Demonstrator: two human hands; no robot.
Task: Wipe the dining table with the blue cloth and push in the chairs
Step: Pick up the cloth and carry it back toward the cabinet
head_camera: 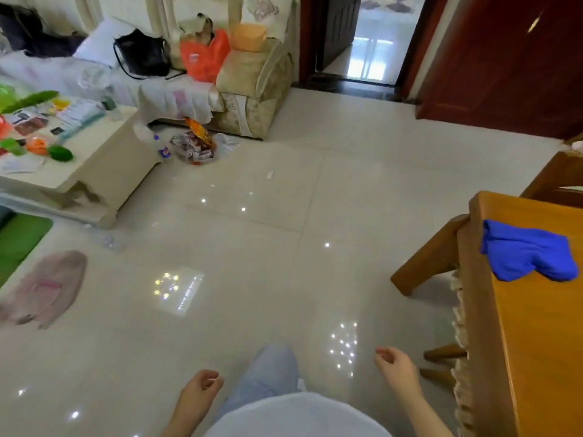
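The wooden dining table fills the right edge of the head view. A crumpled blue cloth lies on its near-left corner, partly over the edge. A wooden chair sticks out from under the table's left side, and another chair's legs show lower down. A further chair back stands behind the table. My left hand and my right hand hang low over the floor with loosely curled fingers, holding nothing, well left of the table.
A cream coffee table cluttered with small items stands at the left, a sofa with bags behind it. Litter lies on the tiled floor. A pink mat and green mat lie left. An open doorway is ahead.
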